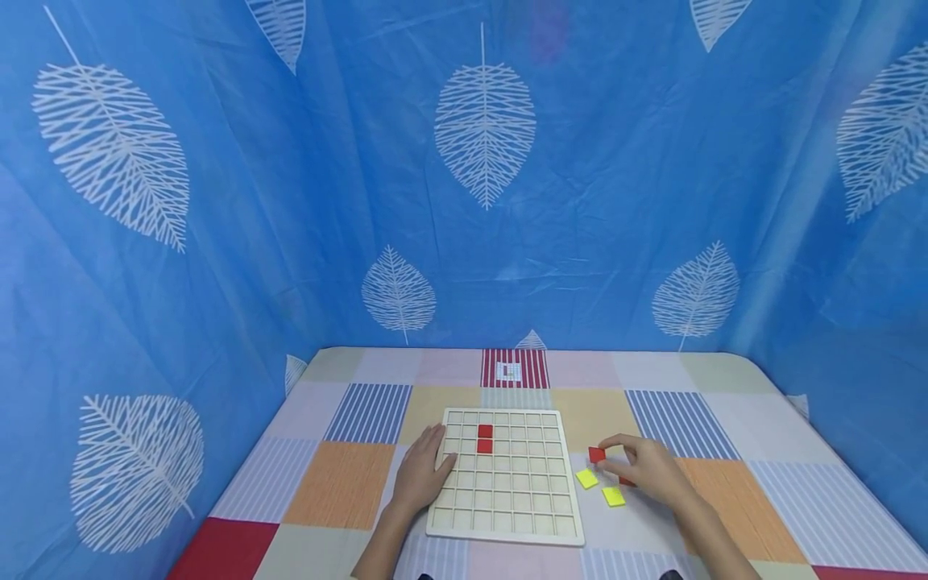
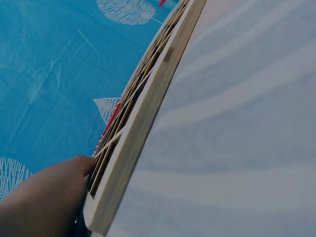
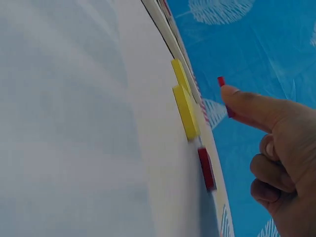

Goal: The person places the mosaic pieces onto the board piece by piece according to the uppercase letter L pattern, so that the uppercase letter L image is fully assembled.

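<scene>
A pale wooden grid board (image 1: 507,501) lies on the table, with two red square tiles (image 1: 485,439) set one below the other in its upper left cells. My left hand (image 1: 420,471) rests on the board's left edge, fingers extended. Right of the board, my right hand (image 1: 648,467) pinches a red tile (image 3: 221,81) between thumb and index finger, raised above the table; its other fingers are curled in. Two yellow tiles (image 1: 613,496) lie beneath and left of that hand. Another red tile (image 3: 207,169) lies on the cloth, mostly covered by the hand in the head view.
A patchwork tablecloth (image 1: 341,483) covers the table. Near the far edge lies a small white card (image 1: 508,371) printed with a grid and coloured marks. Blue curtains (image 1: 580,201) with white leaf prints hang behind and on both sides.
</scene>
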The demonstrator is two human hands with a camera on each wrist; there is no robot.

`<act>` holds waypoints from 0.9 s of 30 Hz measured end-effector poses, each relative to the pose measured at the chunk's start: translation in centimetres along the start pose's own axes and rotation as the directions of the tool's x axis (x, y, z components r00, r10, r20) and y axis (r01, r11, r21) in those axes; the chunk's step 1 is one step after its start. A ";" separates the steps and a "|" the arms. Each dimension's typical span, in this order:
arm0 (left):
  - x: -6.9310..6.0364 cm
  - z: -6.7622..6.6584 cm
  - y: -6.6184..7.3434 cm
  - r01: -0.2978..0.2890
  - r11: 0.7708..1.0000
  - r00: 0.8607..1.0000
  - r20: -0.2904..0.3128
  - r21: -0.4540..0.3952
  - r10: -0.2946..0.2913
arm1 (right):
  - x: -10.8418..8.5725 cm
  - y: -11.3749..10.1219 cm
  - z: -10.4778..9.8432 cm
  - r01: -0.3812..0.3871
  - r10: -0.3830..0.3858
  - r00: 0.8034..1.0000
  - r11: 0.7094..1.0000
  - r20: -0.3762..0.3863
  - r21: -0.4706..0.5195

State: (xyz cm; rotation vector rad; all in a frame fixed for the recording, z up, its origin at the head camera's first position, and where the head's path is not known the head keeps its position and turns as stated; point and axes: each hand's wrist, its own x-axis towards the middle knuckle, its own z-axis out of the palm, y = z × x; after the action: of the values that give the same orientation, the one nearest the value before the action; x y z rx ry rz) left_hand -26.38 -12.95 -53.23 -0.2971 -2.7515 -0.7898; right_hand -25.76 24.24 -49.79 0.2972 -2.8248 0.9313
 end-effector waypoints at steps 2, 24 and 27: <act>0.0 0.0 0.0 -0.003 1.000 1.000 -0.004 -0.001 0.003 | 0.2 -0.9 0.2 0.030 -0.030 1.000 1.000 -0.004 -0.003; -0.1 -0.1 0.1 0.001 1.000 1.000 -0.002 0.016 -0.001 | 3.3 -11.0 9.0 0.292 -0.291 0.956 0.957 0.040 -0.004; -0.1 -0.1 0.1 0.005 1.000 1.000 0.002 0.024 -0.005 | 3.5 -11.4 9.6 0.302 -0.300 0.952 0.953 0.054 -0.028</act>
State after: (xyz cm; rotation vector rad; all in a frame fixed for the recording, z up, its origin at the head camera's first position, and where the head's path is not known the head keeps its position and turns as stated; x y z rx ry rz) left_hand -26.26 -12.90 -53.15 -0.2870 -2.7626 -0.7568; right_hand -27.31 9.05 -50.21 0.7318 -2.7274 0.8155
